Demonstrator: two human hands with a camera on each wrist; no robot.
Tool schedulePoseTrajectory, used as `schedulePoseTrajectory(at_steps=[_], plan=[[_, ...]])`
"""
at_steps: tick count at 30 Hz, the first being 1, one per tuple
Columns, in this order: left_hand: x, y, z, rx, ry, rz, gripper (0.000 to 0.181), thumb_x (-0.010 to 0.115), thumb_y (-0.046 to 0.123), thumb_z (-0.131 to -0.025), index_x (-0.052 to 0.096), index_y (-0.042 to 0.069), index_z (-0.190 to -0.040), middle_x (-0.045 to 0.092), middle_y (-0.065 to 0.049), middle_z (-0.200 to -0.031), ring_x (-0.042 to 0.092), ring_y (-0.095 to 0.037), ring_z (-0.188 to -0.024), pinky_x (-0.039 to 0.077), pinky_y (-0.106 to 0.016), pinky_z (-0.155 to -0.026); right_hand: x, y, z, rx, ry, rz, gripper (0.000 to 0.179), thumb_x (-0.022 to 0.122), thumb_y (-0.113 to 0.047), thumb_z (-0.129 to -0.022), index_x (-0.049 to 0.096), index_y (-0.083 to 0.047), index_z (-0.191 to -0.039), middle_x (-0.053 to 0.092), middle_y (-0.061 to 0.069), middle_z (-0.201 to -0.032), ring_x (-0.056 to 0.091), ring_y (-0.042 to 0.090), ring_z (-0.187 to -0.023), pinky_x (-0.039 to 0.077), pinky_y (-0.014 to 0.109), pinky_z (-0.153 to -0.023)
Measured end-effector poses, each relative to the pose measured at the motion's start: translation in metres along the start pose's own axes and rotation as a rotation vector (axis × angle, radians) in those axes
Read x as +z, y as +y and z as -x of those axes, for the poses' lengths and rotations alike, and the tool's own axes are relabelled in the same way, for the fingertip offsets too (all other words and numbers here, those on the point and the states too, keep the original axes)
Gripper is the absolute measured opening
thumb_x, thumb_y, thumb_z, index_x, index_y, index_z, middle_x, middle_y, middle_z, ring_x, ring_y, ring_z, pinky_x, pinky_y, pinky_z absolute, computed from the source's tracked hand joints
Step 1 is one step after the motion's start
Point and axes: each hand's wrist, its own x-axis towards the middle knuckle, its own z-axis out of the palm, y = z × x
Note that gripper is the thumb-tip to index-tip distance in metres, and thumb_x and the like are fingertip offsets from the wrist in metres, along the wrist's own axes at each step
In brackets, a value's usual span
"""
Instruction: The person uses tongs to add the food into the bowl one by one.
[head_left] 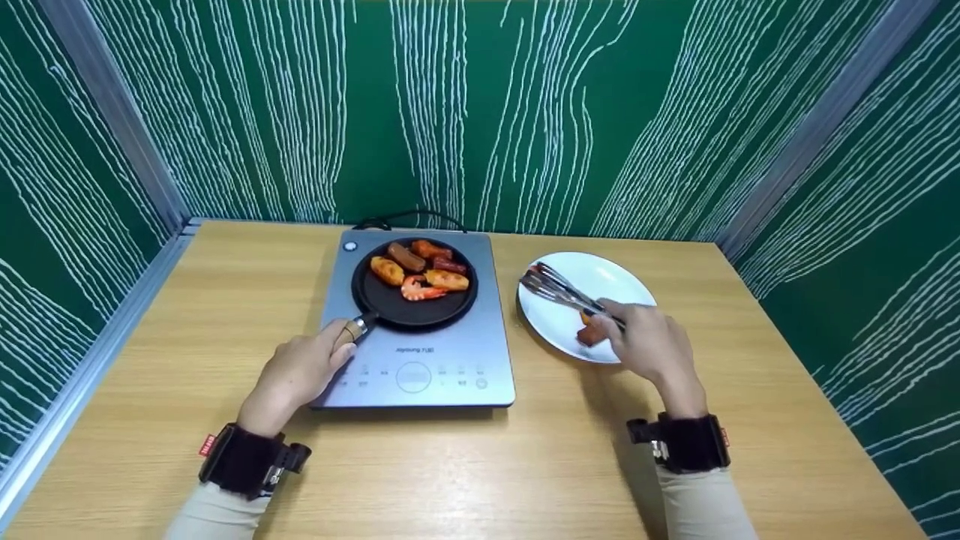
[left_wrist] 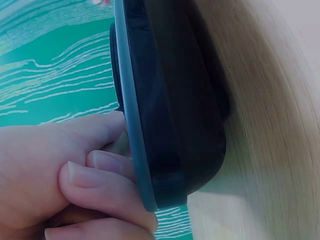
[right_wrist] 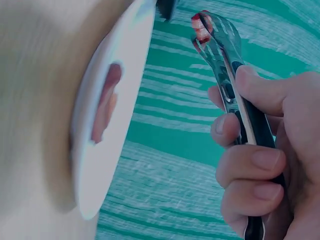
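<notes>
My left hand (head_left: 300, 375) grips the handle of a small black frying pan (head_left: 397, 307). In the pan lie a shrimp (head_left: 421, 289), a sausage (head_left: 406, 258), golden-brown pieces (head_left: 387, 271) and reddish pieces of food. My right hand (head_left: 651, 341) holds metal tongs (head_left: 559, 289) over a white plate (head_left: 622, 281). Between the tongs' tips, in the right wrist view, is a red-and-white piece of food (right_wrist: 202, 28), raised clear of the plate. A reddish-brown piece of food (head_left: 592, 334) lies on the plate, partly hidden by the right hand in the head view.
The pan stands on a silver induction cooker (head_left: 457, 352) with a touch panel at its front. A black cable (head_left: 420, 213) runs behind it. Green walls (head_left: 510, 112) with white lines enclose the wooden table (head_left: 420, 472) at the back and sides.
</notes>
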Motion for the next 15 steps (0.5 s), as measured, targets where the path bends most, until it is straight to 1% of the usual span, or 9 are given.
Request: schedulePoseTrajectory(at_steps=[2, 3, 5, 7, 8, 11, 13, 14, 15], plan=[[-0.001, 0.0, 0.0, -0.003, -0.004, 0.003, 0.025, 0.056, 0.029, -0.111, 0.059, 0.015, -0.132, 0.067, -0.027, -0.106, 0.068, -0.048, -0.088, 0.053, -0.062, -0.07, 0.002, -0.011, 0.0, -0.048, 0.039, -0.029, 0.035, 0.064, -0.033, -0.108, 0.073, -0.016, -0.137, 0.077, 0.01, -0.108, 0.063, 0.028, -0.084, 0.046, 0.046, -0.07], [-0.001, 0.001, 0.0, -0.006, -0.007, 0.005, 0.025, 0.056, 0.029, -0.111, 0.059, 0.016, -0.132, 0.067, -0.027, -0.106, 0.068, -0.046, -0.086, 0.053, -0.061, -0.068, 0.003, -0.017, 0.0, -0.076, 0.056, -0.037, 0.034, 0.064, -0.033, -0.108, 0.074, -0.016, -0.136, 0.077, 0.007, -0.101, 0.062, 0.027, -0.081, 0.046, 0.045, -0.069], [-0.001, 0.0, 0.0, -0.012, -0.009, 0.008, 0.025, 0.056, 0.029, -0.111, 0.059, 0.016, -0.132, 0.067, -0.026, -0.106, 0.067, -0.044, -0.085, 0.053, -0.059, -0.068, 0.007, -0.029, -0.001, -0.122, 0.078, -0.057, 0.031, 0.066, -0.032, -0.107, 0.075, -0.017, -0.133, 0.074, 0.003, -0.092, 0.061, 0.023, -0.077, 0.046, 0.044, -0.067], [-0.001, 0.0, 0.0, -0.011, -0.01, 0.012, 0.026, 0.056, 0.029, -0.111, 0.059, 0.016, -0.133, 0.067, -0.027, -0.107, 0.067, -0.044, -0.085, 0.053, -0.059, -0.068, 0.011, -0.043, -0.004, -0.155, 0.081, -0.064, 0.028, 0.066, -0.033, -0.107, 0.077, -0.019, -0.129, 0.073, 0.0, -0.091, 0.063, 0.023, -0.076, 0.049, 0.045, -0.066], [-0.001, 0.001, 0.0, -0.008, -0.009, 0.008, 0.025, 0.056, 0.03, -0.111, 0.059, 0.016, -0.132, 0.067, -0.026, -0.105, 0.067, -0.044, -0.085, 0.053, -0.059, -0.068, 0.013, -0.051, -0.006, -0.174, 0.087, -0.063, 0.024, 0.066, -0.034, -0.107, 0.078, -0.021, -0.123, 0.07, -0.001, -0.089, 0.062, 0.022, -0.075, 0.049, 0.045, -0.064], [0.0, 0.001, 0.0, 0.0, -0.004, -0.005, 0.024, 0.057, 0.029, -0.111, 0.059, 0.015, -0.131, 0.067, -0.026, -0.104, 0.069, -0.049, -0.089, 0.053, -0.063, -0.07, 0.019, -0.075, -0.015, -0.203, 0.075, -0.055, 0.016, 0.066, -0.037, -0.107, 0.077, -0.026, -0.106, 0.067, -0.005, -0.083, 0.061, 0.021, -0.072, 0.048, 0.044, -0.06], [0.0, 0.001, 0.0, 0.006, 0.0, -0.015, 0.025, 0.057, 0.03, -0.111, 0.059, 0.015, -0.131, 0.068, -0.028, -0.104, 0.069, -0.053, -0.093, 0.053, -0.066, -0.073, 0.023, -0.093, -0.021, -0.209, 0.062, -0.046, 0.017, 0.066, -0.039, -0.106, 0.075, -0.027, -0.101, 0.063, -0.005, -0.078, 0.058, 0.02, -0.068, 0.044, 0.041, -0.056], [0.0, 0.001, 0.0, 0.008, 0.001, -0.02, 0.025, 0.057, 0.029, -0.111, 0.059, 0.015, -0.131, 0.068, -0.028, -0.104, 0.069, -0.054, -0.094, 0.052, -0.066, -0.073, 0.025, -0.101, -0.024, -0.208, 0.05, -0.041, 0.018, 0.065, -0.041, -0.106, 0.076, -0.027, -0.101, 0.06, -0.005, -0.076, 0.055, 0.02, -0.066, 0.041, 0.039, -0.055], [0.0, 0.001, 0.0, 0.007, 0.0, -0.019, 0.026, 0.057, 0.03, -0.111, 0.059, 0.015, -0.132, 0.069, -0.029, -0.106, 0.069, -0.056, -0.096, 0.052, -0.067, -0.074, 0.027, -0.109, -0.027, -0.203, 0.033, -0.034, 0.019, 0.065, -0.042, -0.107, 0.078, -0.027, -0.106, 0.061, -0.004, -0.077, 0.055, 0.019, -0.066, 0.04, 0.037, -0.055]])
